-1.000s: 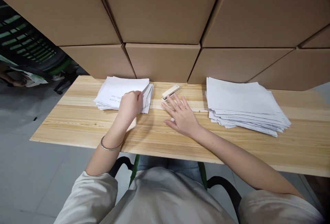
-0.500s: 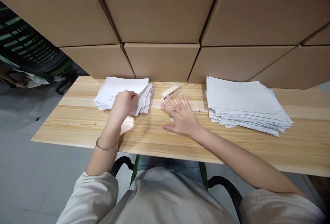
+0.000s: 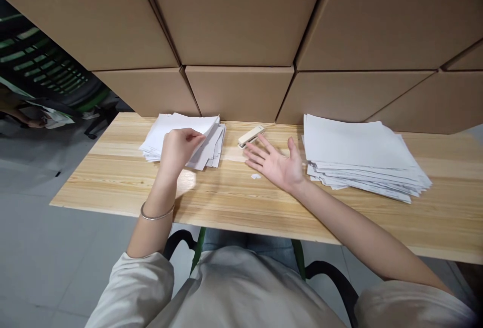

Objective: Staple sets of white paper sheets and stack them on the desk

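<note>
The fingers point(image 3: 192, 138) of the left hand point(image 3: 177, 148) are curled together, thumb against fingertips, pinching the near corner of the top sheets of a small pile of papers point(image 3: 181, 134). That corner is lifted a little off the rest of the pile. The pile lies at the far left of the wooden table point(image 3: 234, 202), close to the cardboard boxes point(image 3: 237, 41) that stand behind it, and its sheets are fanned unevenly at the right edge. A thin metal bangle point(image 3: 156, 215) sits on the left wrist, and the sleeve above it is light grey.

The right hand point(image 3: 277, 162) holds nothing. Its fingers point(image 3: 254, 153) are spread apart and stretched out, the palm turned partly upward and raised just above the table. The fingertips point toward a beige stapler point(image 3: 251, 136), which lies just beyond them near the boxes; whether they touch it cannot be told. A tiny scrap of white paper point(image 3: 255, 176) lies on the table just beside the hand's near edge.

To the right of that hand, near the wrist, rests a larger stack of white sheets point(image 3: 358, 154), loosely squared. At the far left, beyond the table, a green and black chair point(image 3: 45, 66) stands on the grey floor.
</note>
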Action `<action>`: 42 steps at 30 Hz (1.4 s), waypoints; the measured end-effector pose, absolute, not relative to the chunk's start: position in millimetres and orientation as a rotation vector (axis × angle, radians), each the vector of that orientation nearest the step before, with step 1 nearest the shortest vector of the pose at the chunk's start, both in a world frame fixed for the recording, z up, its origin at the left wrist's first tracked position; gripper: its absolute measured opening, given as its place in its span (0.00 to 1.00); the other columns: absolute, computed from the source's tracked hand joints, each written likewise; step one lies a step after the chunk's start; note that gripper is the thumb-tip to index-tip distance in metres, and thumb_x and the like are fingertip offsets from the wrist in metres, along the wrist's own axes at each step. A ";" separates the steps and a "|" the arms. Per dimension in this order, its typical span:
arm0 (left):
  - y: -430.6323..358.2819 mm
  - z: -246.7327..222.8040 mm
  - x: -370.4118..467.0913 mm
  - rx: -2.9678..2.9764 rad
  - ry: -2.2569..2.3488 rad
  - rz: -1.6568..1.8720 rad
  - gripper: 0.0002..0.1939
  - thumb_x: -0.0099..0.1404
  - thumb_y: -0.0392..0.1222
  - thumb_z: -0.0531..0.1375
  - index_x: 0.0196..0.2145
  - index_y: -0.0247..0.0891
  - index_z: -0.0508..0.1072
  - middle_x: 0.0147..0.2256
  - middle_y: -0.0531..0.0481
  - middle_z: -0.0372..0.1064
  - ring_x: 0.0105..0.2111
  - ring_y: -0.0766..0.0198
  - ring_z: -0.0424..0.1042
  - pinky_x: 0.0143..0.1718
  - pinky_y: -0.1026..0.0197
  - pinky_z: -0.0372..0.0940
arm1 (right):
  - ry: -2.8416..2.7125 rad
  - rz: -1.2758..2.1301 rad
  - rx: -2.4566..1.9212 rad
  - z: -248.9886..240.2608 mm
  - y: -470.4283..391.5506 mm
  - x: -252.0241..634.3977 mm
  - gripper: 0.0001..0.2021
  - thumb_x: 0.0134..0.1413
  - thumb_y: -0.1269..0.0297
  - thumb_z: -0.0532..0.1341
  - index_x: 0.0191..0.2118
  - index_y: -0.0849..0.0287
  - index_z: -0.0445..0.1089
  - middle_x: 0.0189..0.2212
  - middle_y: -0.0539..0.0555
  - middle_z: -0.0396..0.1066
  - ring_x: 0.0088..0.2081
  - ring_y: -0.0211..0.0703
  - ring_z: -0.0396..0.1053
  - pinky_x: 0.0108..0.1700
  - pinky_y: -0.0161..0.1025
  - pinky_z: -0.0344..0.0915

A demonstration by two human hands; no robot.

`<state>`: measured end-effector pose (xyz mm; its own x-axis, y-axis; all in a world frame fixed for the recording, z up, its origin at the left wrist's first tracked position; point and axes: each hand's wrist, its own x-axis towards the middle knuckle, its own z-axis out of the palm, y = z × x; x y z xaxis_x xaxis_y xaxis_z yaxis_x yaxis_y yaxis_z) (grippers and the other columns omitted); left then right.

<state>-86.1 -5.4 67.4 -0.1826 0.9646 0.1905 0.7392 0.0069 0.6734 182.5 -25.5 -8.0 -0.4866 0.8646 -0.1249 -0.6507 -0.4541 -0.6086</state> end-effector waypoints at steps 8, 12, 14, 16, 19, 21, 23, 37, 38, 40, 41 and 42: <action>-8.6 69.4 -76.0 1.262 1.172 1.475 0.16 0.46 0.48 0.73 0.24 0.38 0.72 0.23 0.54 0.71 0.23 0.69 0.68 0.26 0.65 0.64 | -0.783 1.985 -0.614 -11.5 -28.2 176.9 0.25 0.54 0.45 0.62 0.53 0.54 0.70 0.55 0.58 0.72 0.61 0.51 0.65 0.66 0.52 0.52; -10.7 63.3 -62.5 1.089 0.890 1.422 0.19 0.51 0.54 0.71 0.28 0.39 0.70 0.27 0.54 0.71 0.26 0.69 0.71 0.27 0.65 0.68 | -0.900 1.849 -0.651 -5.6 -26.8 178.9 0.24 0.48 0.53 0.69 0.53 0.49 0.71 0.58 0.53 0.69 0.61 0.46 0.63 0.65 0.47 0.55; -10.7 61.0 -56.6 1.039 0.846 1.356 0.18 0.52 0.52 0.71 0.29 0.39 0.69 0.27 0.55 0.71 0.26 0.69 0.71 0.28 0.67 0.68 | -0.895 1.753 -0.708 -2.2 -22.6 183.0 0.22 0.46 0.53 0.71 0.48 0.48 0.72 0.51 0.51 0.73 0.55 0.44 0.68 0.60 0.44 0.61; -9.5 59.2 -53.1 1.006 0.854 1.321 0.18 0.52 0.49 0.72 0.29 0.39 0.68 0.27 0.56 0.71 0.26 0.70 0.71 0.27 0.68 0.67 | -0.875 1.663 -0.773 0.2 -17.1 189.2 0.18 0.44 0.53 0.71 0.42 0.49 0.74 0.41 0.48 0.76 0.44 0.41 0.72 0.51 0.41 0.67; -5.1 54.9 -53.1 1.019 0.918 1.322 0.19 0.53 0.50 0.71 0.31 0.40 0.65 0.26 0.56 0.71 0.24 0.69 0.70 0.25 0.67 0.66 | -0.857 1.585 -0.850 1.7 -10.5 200.9 0.15 0.41 0.53 0.73 0.35 0.51 0.74 0.32 0.46 0.75 0.35 0.40 0.71 0.44 0.39 0.69; -1.0 49.9 -55.5 1.089 0.995 1.346 0.18 0.56 0.50 0.69 0.32 0.41 0.64 0.24 0.57 0.68 0.21 0.70 0.67 0.22 0.68 0.62 | -0.889 1.534 -0.887 2.1 -8.2 209.3 0.14 0.42 0.53 0.73 0.36 0.51 0.75 0.34 0.48 0.77 0.39 0.42 0.73 0.46 0.40 0.69; 2.9 44.2 -58.2 1.229 1.092 1.402 0.15 0.60 0.49 0.66 0.33 0.41 0.63 0.21 0.59 0.63 0.18 0.73 0.62 0.19 0.69 0.57 | -0.966 1.458 -0.939 3.0 -6.9 217.5 0.14 0.44 0.53 0.72 0.38 0.51 0.77 0.36 0.49 0.78 0.43 0.44 0.74 0.50 0.42 0.69; 7.0 25.4 -52.0 1.623 1.259 1.445 0.31 0.57 0.48 0.68 0.55 0.43 0.62 0.56 0.41 0.67 0.53 0.55 0.70 0.52 0.54 0.68 | -1.115 1.352 -1.101 11.1 -8.2 227.4 0.23 0.36 0.61 0.76 0.42 0.58 0.77 0.40 0.55 0.80 0.44 0.51 0.78 0.51 0.50 0.72; 7.6 24.5 -52.3 1.633 1.268 1.449 0.31 0.57 0.49 0.68 0.55 0.43 0.63 0.56 0.41 0.67 0.55 0.54 0.69 0.54 0.53 0.66 | -1.110 1.348 -1.107 12.2 -8.8 227.3 0.24 0.35 0.61 0.77 0.43 0.58 0.76 0.40 0.55 0.80 0.43 0.51 0.78 0.50 0.51 0.72; 8.2 23.5 -52.7 1.627 1.282 1.455 0.30 0.57 0.51 0.68 0.54 0.42 0.64 0.56 0.42 0.68 0.56 0.53 0.68 0.55 0.53 0.65 | -1.096 1.329 -1.120 14.7 -9.9 227.1 0.25 0.33 0.61 0.77 0.42 0.57 0.75 0.39 0.54 0.80 0.42 0.51 0.78 0.49 0.51 0.73; 8.1 23.4 -52.8 1.614 1.285 1.455 0.29 0.58 0.51 0.67 0.54 0.42 0.65 0.55 0.42 0.68 0.56 0.54 0.69 0.55 0.53 0.66 | -1.091 1.318 -1.124 15.8 -10.3 227.1 0.26 0.32 0.61 0.78 0.42 0.56 0.75 0.39 0.54 0.80 0.42 0.50 0.78 0.49 0.50 0.73; 7.8 23.4 -52.8 1.595 1.287 1.449 0.28 0.58 0.51 0.67 0.54 0.42 0.66 0.55 0.42 0.69 0.55 0.54 0.69 0.53 0.54 0.66 | -1.089 1.308 -1.127 16.6 -10.6 227.0 0.26 0.31 0.62 0.78 0.42 0.56 0.75 0.39 0.53 0.80 0.42 0.50 0.78 0.48 0.49 0.73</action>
<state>-52.8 7.8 23.4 -0.0772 0.9297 0.3601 0.2479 -0.3320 0.9101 227.0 -10.6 16.6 -0.0101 0.9992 -0.0386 -0.1428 -0.0396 -0.9890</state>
